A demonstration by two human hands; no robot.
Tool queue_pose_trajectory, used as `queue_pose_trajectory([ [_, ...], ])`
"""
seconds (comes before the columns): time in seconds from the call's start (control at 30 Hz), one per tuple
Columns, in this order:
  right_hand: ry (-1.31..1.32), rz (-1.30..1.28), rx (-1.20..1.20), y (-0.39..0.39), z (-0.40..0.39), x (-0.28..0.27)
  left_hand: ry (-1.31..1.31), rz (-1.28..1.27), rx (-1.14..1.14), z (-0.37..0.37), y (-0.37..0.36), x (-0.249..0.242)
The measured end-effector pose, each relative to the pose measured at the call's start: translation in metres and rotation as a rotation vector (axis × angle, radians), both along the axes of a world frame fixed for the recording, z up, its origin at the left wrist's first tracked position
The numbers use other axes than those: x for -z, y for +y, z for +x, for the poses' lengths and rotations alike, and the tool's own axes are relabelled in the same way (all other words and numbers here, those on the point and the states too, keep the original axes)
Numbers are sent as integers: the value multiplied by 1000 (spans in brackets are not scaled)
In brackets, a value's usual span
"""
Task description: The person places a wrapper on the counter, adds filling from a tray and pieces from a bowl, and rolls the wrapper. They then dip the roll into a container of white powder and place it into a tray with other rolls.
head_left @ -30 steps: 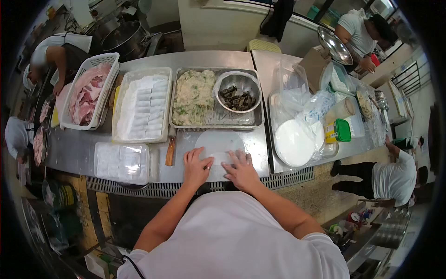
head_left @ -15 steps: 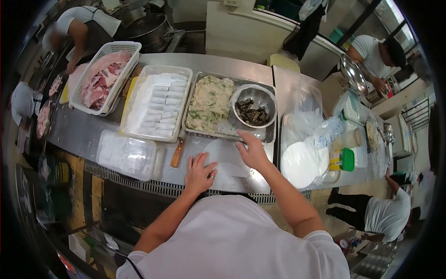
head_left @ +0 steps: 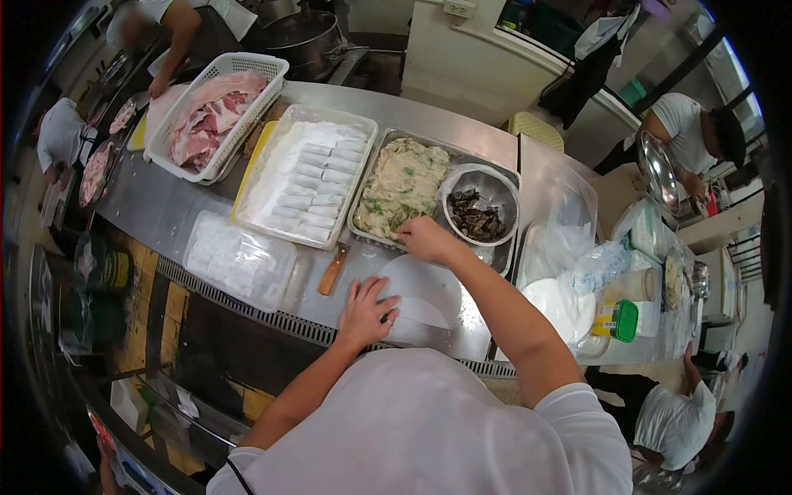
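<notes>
My right hand (head_left: 430, 240) has its fingers curled at the near edge of a pale, green-flecked filling (head_left: 406, 183), which fills the left part of a metal tray (head_left: 388, 134). Its fingertips are in the filling. My left hand (head_left: 368, 314) lies flat on the steel table, fingers spread, at the left edge of thin whitish round wrappers (head_left: 424, 308). In the right part of the metal tray sits a steel bowl (head_left: 513, 216) with dark chopped pieces (head_left: 476, 219). Left of the wrappers lies a wooden-handled tool (head_left: 332, 271), its other end hard to make out.
A white tray (head_left: 272, 177) holds rows of white rolls on powder. Beyond it stands a basket (head_left: 278, 68) of raw meat. A clear lidded box (head_left: 239, 260) is front left. Plastic bags (head_left: 598, 264) and a green-lidded tub (head_left: 624, 320) lie right. Other people work around the table.
My right hand has moved from above the wrappers up and left to the filling. My left hand stays flat by the wrappers. The head view has shifted.
</notes>
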State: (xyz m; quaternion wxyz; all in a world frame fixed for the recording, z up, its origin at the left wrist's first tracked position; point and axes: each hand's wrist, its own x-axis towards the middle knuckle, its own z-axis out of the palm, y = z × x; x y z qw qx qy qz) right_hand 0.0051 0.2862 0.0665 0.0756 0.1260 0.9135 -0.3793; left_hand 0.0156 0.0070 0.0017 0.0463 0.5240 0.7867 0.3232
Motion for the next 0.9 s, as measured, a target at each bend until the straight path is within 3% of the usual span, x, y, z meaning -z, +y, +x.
queue_pose_trajectory([
  [0.2, -165, 127, -60, -7, -9, -15, -8, 8, -8, 0, 0, -2],
  [0.3, -64, 33, -103, 17, -8, -15, -11, -3, 0, -1, 0, -4],
  [0.4, -108, -316, 231, 31, 0, -23, -17, 21, -13, 0, -1, -2],
  [0.6, -32, -779, 385, 32, 24, -6, -85, 65, -33, -1, -1, 3],
  [0.7, -83, -498, 276, 9, 55, -30, -103, 77, -53, -2, -3, 9],
  [0.9, -17, -225, 159, -67, 115, -22, -137, 113, -38, -5, -3, 6],
])
